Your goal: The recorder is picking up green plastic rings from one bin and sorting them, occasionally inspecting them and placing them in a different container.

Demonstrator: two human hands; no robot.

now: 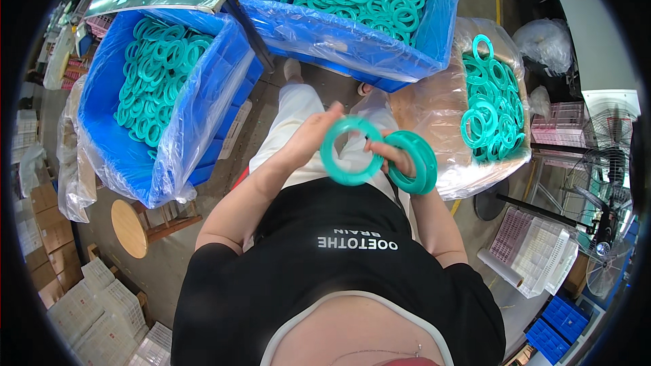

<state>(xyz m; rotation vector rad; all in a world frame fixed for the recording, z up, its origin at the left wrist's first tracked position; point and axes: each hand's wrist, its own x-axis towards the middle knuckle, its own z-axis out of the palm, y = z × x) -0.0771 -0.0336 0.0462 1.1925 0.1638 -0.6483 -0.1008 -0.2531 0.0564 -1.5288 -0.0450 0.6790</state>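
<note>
A single teal plastic ring point(327, 157) is upright in front of my body, between my two hands. My left hand point(313, 134) is at its left edge, slightly blurred, fingers stretched out past the rim; part of the hand is hidden behind the ring. My right hand point(395, 156) is closed, with its fingers through a small stack of teal rings point(424, 163). Its fingertips meet the right edge of the single ring. How many rings are in the stack is hard to make out.
Blue lined bins point(203, 132) point(325, 47) full of teal rings stand at the left and ahead. To the right is a lined carton point(451, 163) with more rings. A round stool point(129, 229), a fan point(603, 247) and plastic crates point(532, 247) surround me.
</note>
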